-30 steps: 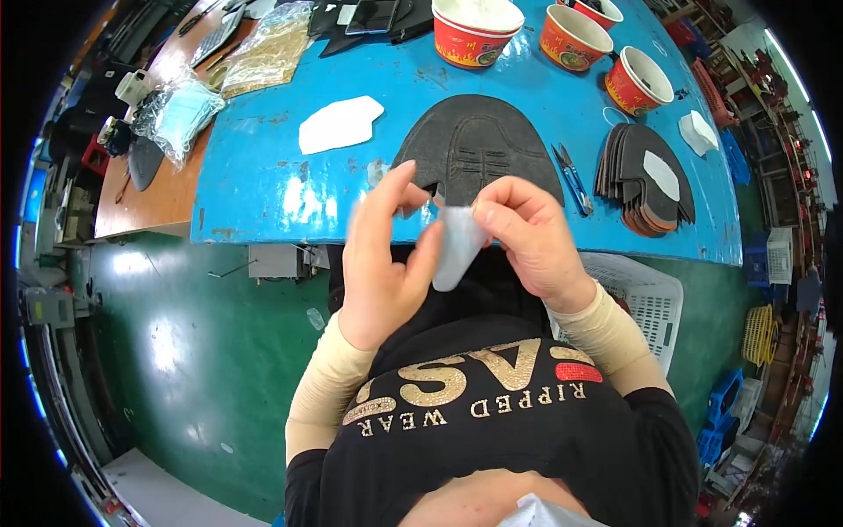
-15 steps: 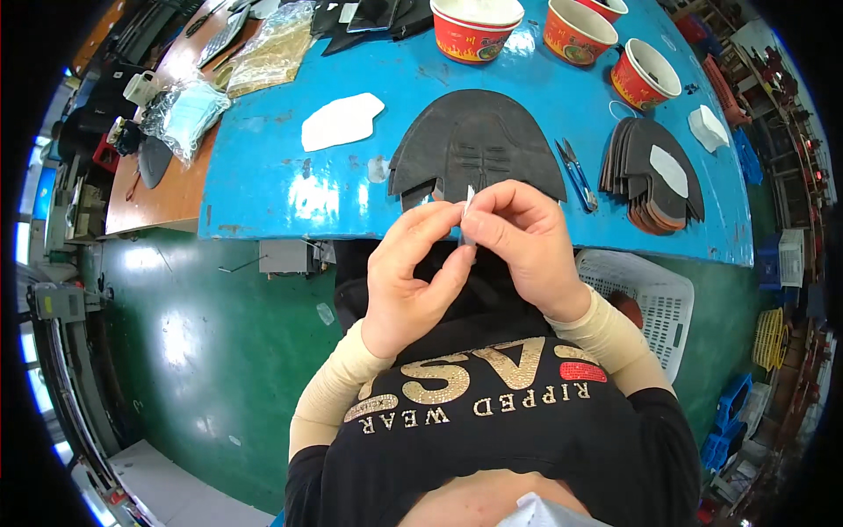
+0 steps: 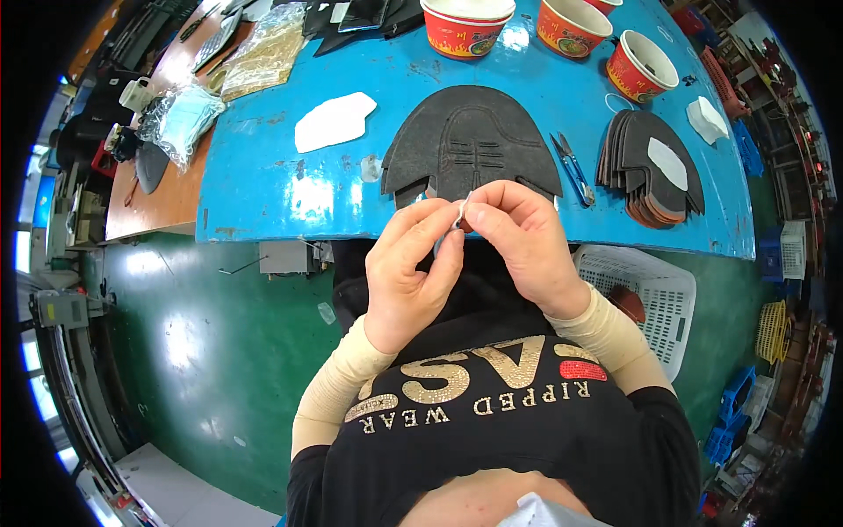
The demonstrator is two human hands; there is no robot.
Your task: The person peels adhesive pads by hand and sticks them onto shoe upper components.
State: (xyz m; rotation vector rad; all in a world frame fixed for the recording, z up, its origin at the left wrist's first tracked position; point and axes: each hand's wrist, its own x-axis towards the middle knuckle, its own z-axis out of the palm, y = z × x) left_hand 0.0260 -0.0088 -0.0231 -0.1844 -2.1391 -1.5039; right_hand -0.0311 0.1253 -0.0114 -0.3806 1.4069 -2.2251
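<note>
My left hand (image 3: 411,268) and my right hand (image 3: 525,246) meet just over the table's near edge, fingertips pinched together. Between them is a small thin piece (image 3: 460,215), whitish with a dark part; its exact kind is hard to make out. Right behind my fingers lies a dark grey leather-like shoe upper piece (image 3: 474,140) with stitched lines and rows of short slots, curved side away from me. To its right rest tweezers or small snips with blue handles (image 3: 572,171). Beyond those, a stack of dark, rounded pieces (image 3: 628,162) carries a white scrap (image 3: 667,163).
On the blue table (image 3: 255,189) lie a white sheet piece (image 3: 335,122) and a crumpled white scrap (image 3: 708,119). Red paper bowls (image 3: 468,33) stand at the back. A wooden table (image 3: 167,202) with a bagged mask (image 3: 186,114) adjoins at left. Below right sits a white plastic basket (image 3: 672,303).
The small piece between my fingers has turned and looks bent now, where before it stood upright. My hands have barely moved. The whole view has shifted slightly.
</note>
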